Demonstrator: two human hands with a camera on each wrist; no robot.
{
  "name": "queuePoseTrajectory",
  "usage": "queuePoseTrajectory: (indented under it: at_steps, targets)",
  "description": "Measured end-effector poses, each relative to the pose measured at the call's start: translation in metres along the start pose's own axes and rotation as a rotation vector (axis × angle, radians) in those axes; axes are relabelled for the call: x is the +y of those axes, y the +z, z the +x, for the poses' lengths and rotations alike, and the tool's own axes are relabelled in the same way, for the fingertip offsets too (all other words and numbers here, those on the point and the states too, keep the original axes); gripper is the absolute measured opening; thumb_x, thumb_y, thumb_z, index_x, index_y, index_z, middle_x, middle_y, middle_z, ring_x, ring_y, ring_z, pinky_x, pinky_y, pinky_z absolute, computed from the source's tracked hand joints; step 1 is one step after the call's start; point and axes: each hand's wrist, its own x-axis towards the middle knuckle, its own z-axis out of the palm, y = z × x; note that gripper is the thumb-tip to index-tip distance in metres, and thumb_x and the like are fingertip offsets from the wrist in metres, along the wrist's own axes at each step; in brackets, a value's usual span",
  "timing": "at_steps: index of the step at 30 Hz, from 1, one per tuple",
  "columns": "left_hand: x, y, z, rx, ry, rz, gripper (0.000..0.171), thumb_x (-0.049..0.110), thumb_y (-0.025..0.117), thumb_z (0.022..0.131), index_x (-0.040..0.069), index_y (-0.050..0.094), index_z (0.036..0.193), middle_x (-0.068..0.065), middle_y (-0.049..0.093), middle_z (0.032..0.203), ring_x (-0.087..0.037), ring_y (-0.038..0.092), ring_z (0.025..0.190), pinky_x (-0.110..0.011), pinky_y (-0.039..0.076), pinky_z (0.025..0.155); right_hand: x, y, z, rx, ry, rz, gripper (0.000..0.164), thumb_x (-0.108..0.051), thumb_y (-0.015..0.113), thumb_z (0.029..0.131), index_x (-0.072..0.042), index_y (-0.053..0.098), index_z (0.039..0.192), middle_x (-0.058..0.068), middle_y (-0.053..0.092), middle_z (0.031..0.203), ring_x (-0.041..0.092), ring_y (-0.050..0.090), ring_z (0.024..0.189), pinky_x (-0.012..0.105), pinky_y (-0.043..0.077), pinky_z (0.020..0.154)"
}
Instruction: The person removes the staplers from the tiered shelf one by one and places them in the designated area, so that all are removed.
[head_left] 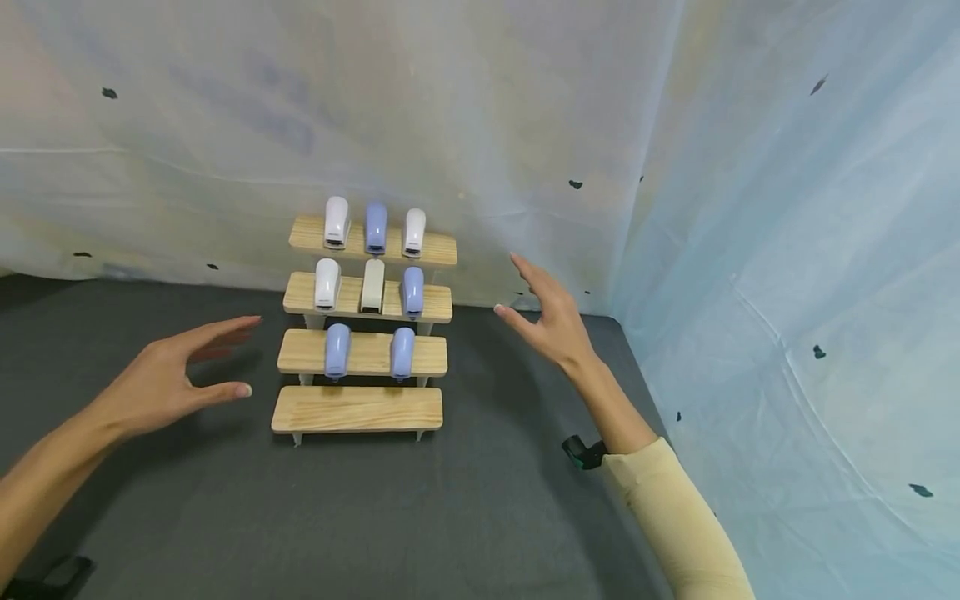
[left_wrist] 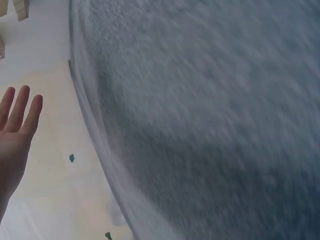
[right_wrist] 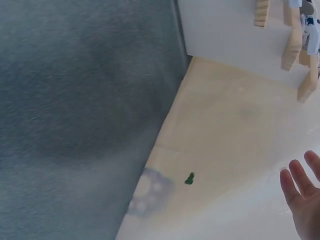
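Observation:
A stepped wooden stand [head_left: 357,409] has several shelves bearing small staplers. On its top shelf, a blue-violet stapler [head_left: 376,227] sits between two white ones. The shelf below carries a white stapler [head_left: 327,283], a cream stapler [head_left: 372,286] and a blue-violet stapler [head_left: 412,292]. Two more blue-violet staplers, one left [head_left: 337,350] and one right [head_left: 402,352], occupy the shelf under that. My left hand [head_left: 176,375] hovers left of the stand, fingers extended, thumb apart, touching nothing. To the stand's right, my right hand [head_left: 551,321] is raised with spread fingers, also holding nothing.
The stand rests on a dark grey cloth surface [head_left: 360,517]. Behind it hangs a pale, patterned sheet [head_left: 487,100], and a light blue sheet [head_left: 795,292] closes off the right side. Dark straps sit at both wrists, such as the right wrist mount [head_left: 583,452].

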Motion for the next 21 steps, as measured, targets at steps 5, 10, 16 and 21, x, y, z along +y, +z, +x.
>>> queuePoseTrajectory:
  at_steps: [5,10,16,21]
  targets:
    - [0.001,0.003,0.005,0.009,-0.011,-0.083,0.084,0.022,0.087,0.079,0.032,0.044,0.15,-0.01,0.055,0.141,0.004,0.052,0.118,-0.025,0.043,0.091,-0.008,0.0,0.012,0.002,-0.019,0.057,0.078,-0.061,0.055,0.095,-0.012,0.039,0.153,0.007,0.045,0.151,0.027,0.052,0.126,0.048,0.049,0.095]
    - [0.003,0.005,0.01,-0.005,-0.002,-0.155,0.076,0.017,0.084,0.082,0.029,0.048,0.147,-0.01,0.055,0.141,0.01,0.049,0.118,-0.008,0.039,0.088,-0.015,0.001,0.025,0.006,-0.05,0.116,0.07,-0.033,0.069,0.094,-0.009,0.04,0.152,0.007,0.047,0.15,0.027,0.055,0.122,0.043,0.051,0.092]
    - [0.006,0.011,0.018,-0.037,0.032,-0.214,0.068,0.012,0.08,0.085,0.021,0.05,0.146,-0.012,0.054,0.14,0.005,0.051,0.119,-0.01,0.041,0.091,-0.021,0.005,0.04,0.006,-0.085,0.183,0.068,-0.02,0.073,0.091,-0.007,0.042,0.15,0.013,0.052,0.144,0.026,0.06,0.111,0.038,0.054,0.088]
    - [0.009,0.018,0.024,-0.058,0.056,-0.273,0.064,0.01,0.078,0.087,0.013,0.05,0.145,-0.011,0.054,0.138,0.005,0.055,0.114,-0.015,0.046,0.091,-0.025,0.008,0.051,-0.009,-0.07,0.242,0.072,-0.018,0.075,0.09,-0.009,0.04,0.152,0.013,0.054,0.142,0.032,0.063,0.106,0.035,0.054,0.088]
